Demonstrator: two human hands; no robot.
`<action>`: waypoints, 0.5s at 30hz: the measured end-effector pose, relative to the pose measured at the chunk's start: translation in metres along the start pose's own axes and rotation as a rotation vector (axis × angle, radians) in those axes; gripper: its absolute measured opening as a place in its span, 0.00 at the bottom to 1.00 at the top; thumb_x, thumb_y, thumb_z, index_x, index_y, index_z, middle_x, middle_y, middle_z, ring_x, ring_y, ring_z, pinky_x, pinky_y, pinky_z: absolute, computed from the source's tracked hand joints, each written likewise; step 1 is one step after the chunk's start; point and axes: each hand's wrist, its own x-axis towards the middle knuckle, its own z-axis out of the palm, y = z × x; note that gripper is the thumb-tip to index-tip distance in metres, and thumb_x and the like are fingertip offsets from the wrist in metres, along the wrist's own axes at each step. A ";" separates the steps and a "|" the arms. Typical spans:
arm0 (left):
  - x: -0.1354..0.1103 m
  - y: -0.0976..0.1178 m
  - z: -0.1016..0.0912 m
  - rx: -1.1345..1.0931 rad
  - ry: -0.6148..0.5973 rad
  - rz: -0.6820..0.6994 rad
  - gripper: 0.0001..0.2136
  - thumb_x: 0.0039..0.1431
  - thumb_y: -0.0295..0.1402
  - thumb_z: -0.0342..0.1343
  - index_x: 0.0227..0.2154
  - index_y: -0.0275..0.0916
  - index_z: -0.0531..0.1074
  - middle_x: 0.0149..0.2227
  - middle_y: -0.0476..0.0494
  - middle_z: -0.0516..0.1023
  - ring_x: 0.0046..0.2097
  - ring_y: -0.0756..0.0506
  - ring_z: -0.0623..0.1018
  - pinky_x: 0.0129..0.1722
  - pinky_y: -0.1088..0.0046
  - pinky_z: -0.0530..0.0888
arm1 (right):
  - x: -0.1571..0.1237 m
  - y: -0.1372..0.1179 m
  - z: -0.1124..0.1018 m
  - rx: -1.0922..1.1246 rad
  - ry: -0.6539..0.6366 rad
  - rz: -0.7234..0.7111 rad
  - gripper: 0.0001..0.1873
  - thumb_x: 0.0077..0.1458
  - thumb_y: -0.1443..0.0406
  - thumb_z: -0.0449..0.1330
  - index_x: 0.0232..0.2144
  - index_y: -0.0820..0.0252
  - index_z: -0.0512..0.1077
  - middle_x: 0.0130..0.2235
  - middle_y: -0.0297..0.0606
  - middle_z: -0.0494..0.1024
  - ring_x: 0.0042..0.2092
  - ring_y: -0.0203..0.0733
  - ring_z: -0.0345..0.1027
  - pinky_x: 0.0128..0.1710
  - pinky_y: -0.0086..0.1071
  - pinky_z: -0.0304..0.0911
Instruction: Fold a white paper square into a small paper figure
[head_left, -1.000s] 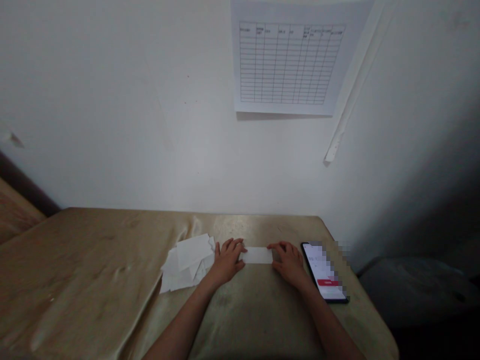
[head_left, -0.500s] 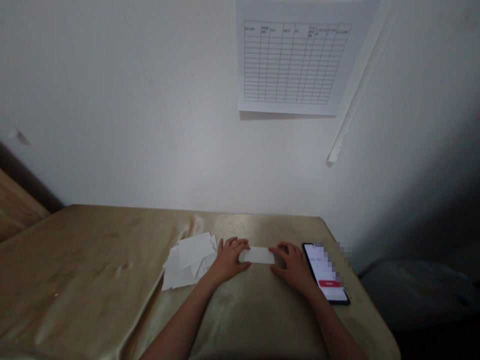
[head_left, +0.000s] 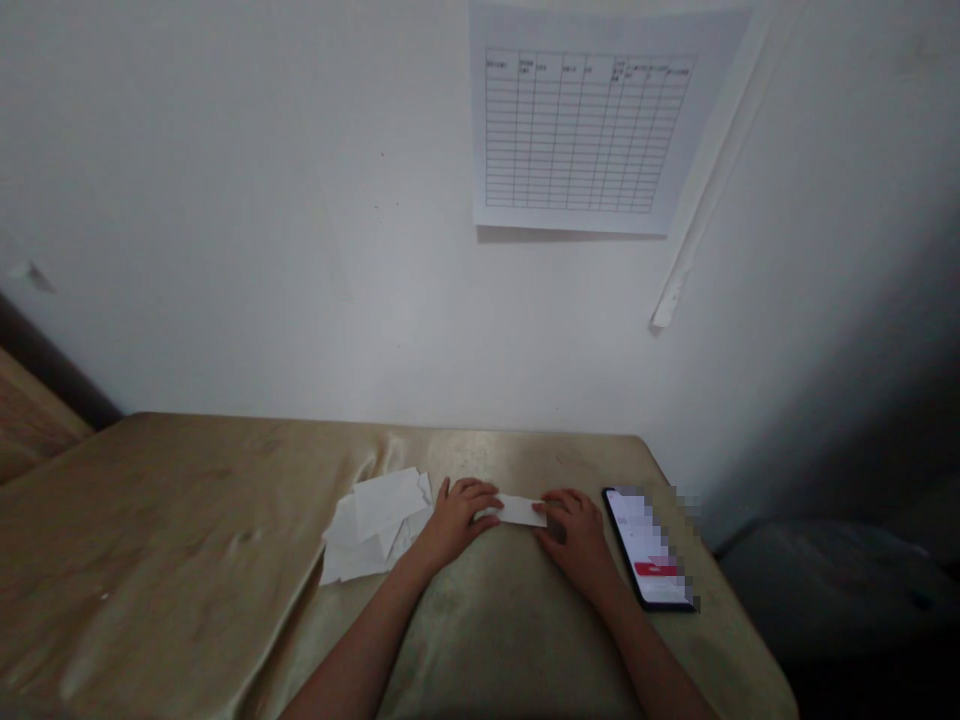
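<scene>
A narrow white paper strip point(head_left: 519, 510) lies on the tan table point(head_left: 187, 540) between my hands. My left hand point(head_left: 454, 522) rests at the strip's left end, its fingers curled down onto the paper. My right hand point(head_left: 574, 535) covers the strip's right end, with the fingertips pinched on its edge. Only a short middle stretch of the strip shows. A loose pile of white paper sheets point(head_left: 379, 522) lies just left of my left hand.
A phone point(head_left: 649, 548) with a lit screen lies right of my right hand, near the table's right edge. A printed grid sheet point(head_left: 581, 125) hangs on the white wall behind. The floor to the right is dark.
My hands have drawn closer together and the visible part of the strip is now shorter and thinner. My right hand has slid left over its right end.
</scene>
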 end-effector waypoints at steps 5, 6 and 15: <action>-0.003 0.003 -0.004 -0.003 -0.018 0.003 0.11 0.62 0.40 0.59 0.47 0.58 0.76 0.59 0.52 0.73 0.62 0.39 0.65 0.65 0.39 0.43 | 0.001 0.000 0.000 0.045 0.041 -0.074 0.10 0.57 0.65 0.61 0.39 0.46 0.80 0.51 0.35 0.77 0.58 0.48 0.61 0.61 0.45 0.51; -0.003 0.005 -0.005 -0.002 -0.015 0.001 0.10 0.62 0.41 0.59 0.46 0.58 0.76 0.59 0.52 0.73 0.62 0.39 0.65 0.65 0.39 0.44 | 0.001 0.000 -0.001 0.052 0.038 -0.089 0.09 0.57 0.64 0.61 0.39 0.46 0.80 0.50 0.35 0.78 0.57 0.47 0.61 0.60 0.45 0.51; -0.003 0.025 0.003 0.041 0.072 -0.082 0.11 0.55 0.40 0.63 0.42 0.51 0.76 0.56 0.50 0.74 0.61 0.38 0.66 0.64 0.40 0.47 | -0.001 0.000 0.003 0.121 0.017 -0.167 0.11 0.62 0.66 0.58 0.40 0.47 0.79 0.45 0.35 0.79 0.57 0.45 0.61 0.60 0.42 0.53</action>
